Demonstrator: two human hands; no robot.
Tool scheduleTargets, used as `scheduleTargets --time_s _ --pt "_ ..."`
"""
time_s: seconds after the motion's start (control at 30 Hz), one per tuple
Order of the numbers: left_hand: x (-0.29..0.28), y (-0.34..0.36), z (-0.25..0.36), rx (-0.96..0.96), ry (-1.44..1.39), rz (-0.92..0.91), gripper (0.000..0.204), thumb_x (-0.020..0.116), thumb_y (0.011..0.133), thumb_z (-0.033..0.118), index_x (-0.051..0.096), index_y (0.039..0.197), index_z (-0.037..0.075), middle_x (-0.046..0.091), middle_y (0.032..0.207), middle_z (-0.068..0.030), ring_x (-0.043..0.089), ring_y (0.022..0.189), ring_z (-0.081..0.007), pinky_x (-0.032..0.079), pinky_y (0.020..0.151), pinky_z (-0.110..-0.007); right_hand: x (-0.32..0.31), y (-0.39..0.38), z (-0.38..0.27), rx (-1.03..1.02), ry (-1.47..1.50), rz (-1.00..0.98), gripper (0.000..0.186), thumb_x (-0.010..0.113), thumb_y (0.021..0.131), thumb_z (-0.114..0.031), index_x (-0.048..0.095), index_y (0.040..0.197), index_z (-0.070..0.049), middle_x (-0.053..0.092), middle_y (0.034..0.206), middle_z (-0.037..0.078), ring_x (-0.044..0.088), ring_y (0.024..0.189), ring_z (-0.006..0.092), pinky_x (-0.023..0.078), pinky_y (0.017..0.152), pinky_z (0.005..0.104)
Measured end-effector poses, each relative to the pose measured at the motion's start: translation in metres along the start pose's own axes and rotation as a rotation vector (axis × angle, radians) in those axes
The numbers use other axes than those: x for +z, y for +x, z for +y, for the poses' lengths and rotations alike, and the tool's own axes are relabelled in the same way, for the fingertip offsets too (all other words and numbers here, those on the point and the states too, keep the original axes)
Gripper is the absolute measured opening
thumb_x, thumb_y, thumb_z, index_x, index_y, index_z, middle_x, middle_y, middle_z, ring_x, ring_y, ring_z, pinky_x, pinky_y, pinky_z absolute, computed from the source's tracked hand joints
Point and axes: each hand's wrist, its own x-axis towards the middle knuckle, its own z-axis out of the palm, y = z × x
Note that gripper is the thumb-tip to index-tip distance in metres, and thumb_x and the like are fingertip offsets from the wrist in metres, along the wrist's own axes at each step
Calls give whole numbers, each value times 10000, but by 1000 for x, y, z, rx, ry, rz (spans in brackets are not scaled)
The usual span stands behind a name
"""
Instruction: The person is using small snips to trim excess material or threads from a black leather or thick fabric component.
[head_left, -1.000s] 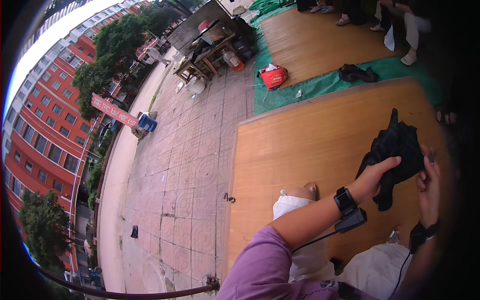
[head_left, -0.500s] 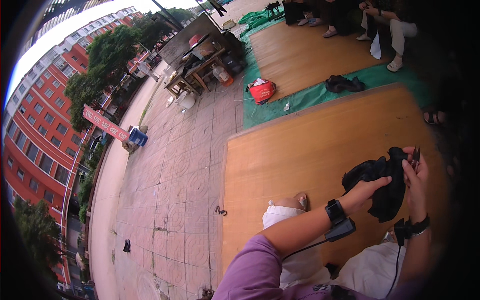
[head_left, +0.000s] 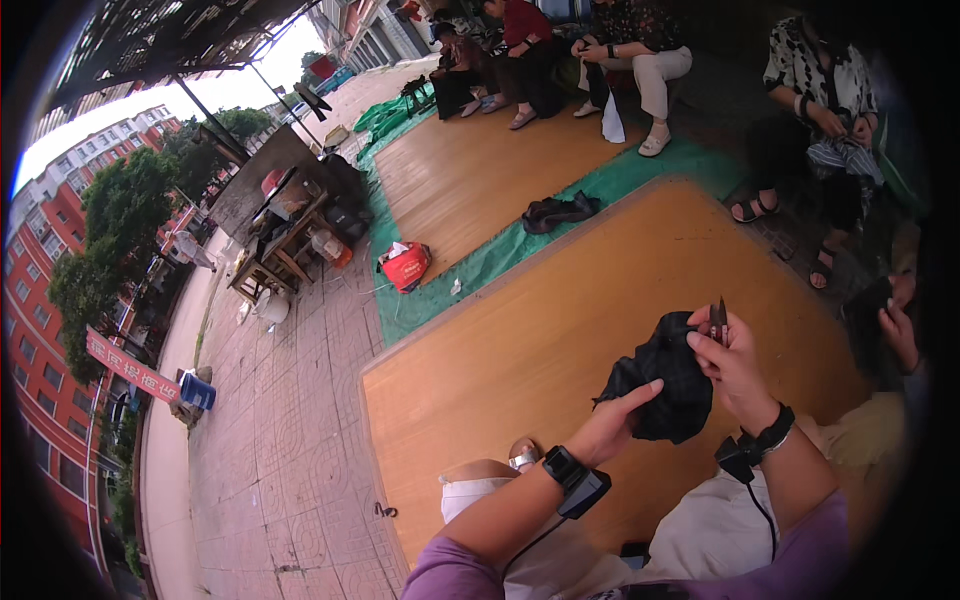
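A piece of dark cloth [head_left: 658, 405], black with a faint check, hangs bunched between my two hands above the tan board. My left hand [head_left: 612, 422] grips its lower left part, thumb on top and the other fingers hidden behind the cloth. My right hand [head_left: 735, 368] pinches the upper right edge between thumb and fingertip. Tucked in that same hand is a pair of small dark thread snips [head_left: 719, 318], pointed blades up. Both wrists wear black bands with small devices and cables.
Under my hands lies a large tan board [head_left: 480, 390]; a second board [head_left: 470, 165] lies beyond on green sheeting [head_left: 405, 310]. Dark cloth [head_left: 560, 211] and a red bag [head_left: 405, 267] rest there. Several people sit along the far side; one [head_left: 825, 110] at right handles striped cloth.
My view has turned right, so the surroundings appear further left and more seated people show. The cloth now hangs more bunched, still held by both hands, with the snips still in my right.
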Motion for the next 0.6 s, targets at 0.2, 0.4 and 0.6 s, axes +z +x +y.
scheduleTargets --time_s 0.2,0.4,0.6 --pt "6 -4 1 93 -29 107 420 646 939 104 527 1340 58 621 1263 -51 594 1147 -176 479 990 -349 3 -2 -4 -21 -44 -52 157 701 879 -66 601 1000 -63 533 778 -48 476 623 24 363 532 181" --pt "2 -7 9 148 -103 235 408 665 912 61 547 1302 77 642 1208 -36 628 1071 -170 507 931 -317 3 -1 16 -128 -271 -176 172 707 891 -106 596 1014 -61 556 834 -49 495 745 23 419 666 197" --pt "3 -12 19 248 -19 289 434 631 894 44 520 1311 -3 641 1216 -122 641 1081 -238 507 963 -359 7 -1 16 -99 -200 -159 231 648 942 -128 552 1141 -61 555 819 -32 469 648 30 392 589 187"
